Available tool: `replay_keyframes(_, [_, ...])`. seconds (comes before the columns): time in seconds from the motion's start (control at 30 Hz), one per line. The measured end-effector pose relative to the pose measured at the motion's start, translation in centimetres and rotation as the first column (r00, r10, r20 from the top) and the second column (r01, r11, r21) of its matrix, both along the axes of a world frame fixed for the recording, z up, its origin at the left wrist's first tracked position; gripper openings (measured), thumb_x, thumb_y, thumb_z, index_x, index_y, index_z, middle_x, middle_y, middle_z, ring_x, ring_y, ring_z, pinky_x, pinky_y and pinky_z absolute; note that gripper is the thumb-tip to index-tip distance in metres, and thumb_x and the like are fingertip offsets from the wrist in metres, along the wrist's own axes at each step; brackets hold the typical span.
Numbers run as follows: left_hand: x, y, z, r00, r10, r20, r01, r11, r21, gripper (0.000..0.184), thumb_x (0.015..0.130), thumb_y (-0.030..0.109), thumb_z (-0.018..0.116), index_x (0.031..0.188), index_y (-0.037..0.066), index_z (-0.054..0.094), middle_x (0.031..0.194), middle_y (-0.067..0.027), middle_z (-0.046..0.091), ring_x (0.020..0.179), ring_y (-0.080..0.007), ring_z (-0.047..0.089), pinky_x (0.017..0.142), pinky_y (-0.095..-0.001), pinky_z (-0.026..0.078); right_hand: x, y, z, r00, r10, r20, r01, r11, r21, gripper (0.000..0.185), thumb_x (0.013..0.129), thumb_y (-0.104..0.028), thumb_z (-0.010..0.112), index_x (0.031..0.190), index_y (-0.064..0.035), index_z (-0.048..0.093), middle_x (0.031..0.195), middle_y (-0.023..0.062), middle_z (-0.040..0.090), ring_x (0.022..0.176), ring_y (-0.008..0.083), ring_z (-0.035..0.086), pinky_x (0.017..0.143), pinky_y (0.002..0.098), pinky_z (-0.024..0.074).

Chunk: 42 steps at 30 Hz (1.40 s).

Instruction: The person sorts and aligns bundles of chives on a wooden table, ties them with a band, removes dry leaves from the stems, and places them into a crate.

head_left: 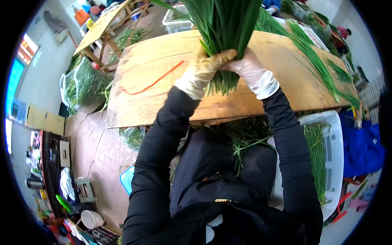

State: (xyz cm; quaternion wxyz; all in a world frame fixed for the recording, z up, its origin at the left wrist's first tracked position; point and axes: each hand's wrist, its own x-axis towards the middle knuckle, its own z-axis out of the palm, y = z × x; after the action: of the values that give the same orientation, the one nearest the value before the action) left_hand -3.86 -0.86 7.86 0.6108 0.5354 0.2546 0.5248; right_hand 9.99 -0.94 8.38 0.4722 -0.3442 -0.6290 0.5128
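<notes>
Two gloved hands, a left hand in a yellowish glove (pixel 207 65) and a right hand in a whiter glove (pixel 248 69), to one bundle of long flat green leaves (pixel 222 28).
Black sleeves: two, one left (pixel 157 155), one right (pixel 296 151). Wooden tables: two, a broad pale-brown one in front (pixel 141 96) and a narrower yellowish one at upper left (pixel 96 32). Thin red strip (pixel 159 77): one. Clear plastic bags of greenery: two, one large (pixel 87 83), one partly hidden (pixel 132 136). White plastic crates: two show clearly, one at right (pixel 335 159), one at top (pixel 178 27). Round white bucket (pixel 92 219): one. Loose thin green stalks (pixel 318 61) overlap too much to count.
</notes>
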Motion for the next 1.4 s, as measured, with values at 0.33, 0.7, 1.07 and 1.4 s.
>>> replay_keyframes(0.33, [-21.5, 3.2, -2.1, 0.930, 0.126, -0.346, -0.149, 0.988, -0.043, 0.034, 0.082, 0.022, 0.060, 0.109, 0.003, 0.051, 0.093, -0.0019, 0.059, 0.080, -0.0094, 0.056, 0.068, -0.0239, 0.048, -20.9, 5.1, -5.5, 0.981, 0.159, 0.111, -0.117, 0.942, -0.316, 0.036, 0.072, -0.020, 0.069, 0.098, 0.0012, 0.056, 0.090, 0.0098, 0.062, 0.078, 0.0167, 0.060, 0.068, 0.0270, 0.0479])
replay_keyframes(0.7, [-25.0, 1.4, -9.1, 0.158, 0.644, -0.748, -0.441, 0.724, 0.530, 0.039, 0.081, 0.039, 0.052, 0.101, 0.006, 0.059, 0.085, -0.0140, 0.062, 0.077, -0.0259, 0.058, 0.071, -0.0315, 0.042, -23.6, 5.2, -10.9, 0.856, 0.283, 0.433, -0.148, 0.936, -0.318, 0.072, 0.068, -0.054, 0.062, 0.107, 0.0060, 0.051, 0.097, 0.0171, 0.059, 0.089, 0.0232, 0.056, 0.079, 0.0288, 0.0424])
replay_keyframes(1.07, [-28.6, 1.3, -10.5, 0.330, 0.565, -0.756, -0.228, 0.825, 0.517, 0.041, 0.086, 0.038, 0.043, 0.103, 0.002, 0.053, 0.086, -0.0142, 0.059, 0.083, -0.0291, 0.055, 0.075, -0.0341, 0.042, -19.8, 5.0, -5.5, 0.245, 0.332, 0.911, -0.319, 0.915, -0.248, 0.065, 0.081, -0.062, 0.033, 0.070, -0.0026, 0.059, 0.062, 0.0108, 0.059, 0.062, 0.0229, 0.059, 0.065, 0.0341, 0.0452])
replay_keyframes(1.4, [-35.0, -0.4, -11.5, 0.313, 0.655, -0.688, -0.064, 0.737, 0.673, 0.035, 0.069, 0.011, 0.064, 0.103, 0.005, 0.057, 0.106, -0.0139, 0.057, 0.097, -0.0276, 0.055, 0.084, -0.0320, 0.042, -11.5, 11.6, -9.7, 0.470, -0.275, 0.839, -0.364, 0.806, 0.468, 0.029, 0.076, -0.029, 0.060, 0.094, -0.0069, 0.059, 0.090, 0.0123, 0.057, 0.092, 0.0285, 0.052, 0.080, 0.0350, 0.0413])
